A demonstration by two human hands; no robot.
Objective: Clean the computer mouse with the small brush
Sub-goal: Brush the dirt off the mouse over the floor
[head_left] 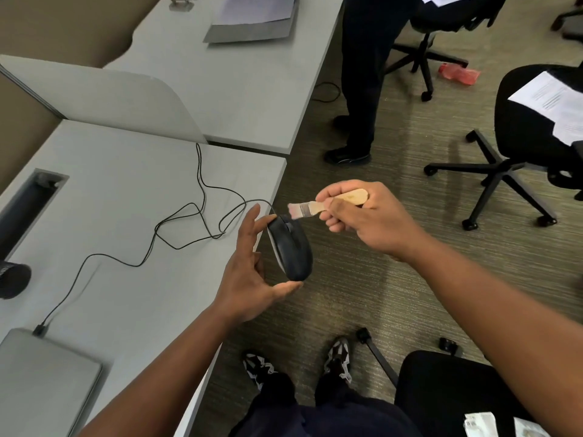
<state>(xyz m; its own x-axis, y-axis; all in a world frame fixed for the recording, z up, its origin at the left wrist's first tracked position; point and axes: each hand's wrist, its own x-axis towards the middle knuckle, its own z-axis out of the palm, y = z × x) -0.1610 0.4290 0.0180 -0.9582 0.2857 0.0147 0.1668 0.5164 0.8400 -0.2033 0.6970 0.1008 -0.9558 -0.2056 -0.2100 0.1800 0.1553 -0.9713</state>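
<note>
A black wired computer mouse (pixel 291 247) hangs in the air just past the desk's right edge, held by my left hand (pixel 249 272) between thumb at its rear and fingertips at its front. My right hand (pixel 362 216) grips the wooden handle of a small flat brush (pixel 318 208). The brush's pale bristles point left and hover at the front of the mouse, near the scroll wheel. The mouse's black cable (pixel 189 222) loops back over the desk.
The grey desk (pixel 126 279) carries a closed laptop (pixel 44 373) at the near left, with the cable plugged in beside it. A person stands ahead on the carpet (pixel 359 89). Black office chairs (pixel 520 146) stand to the right, one with papers.
</note>
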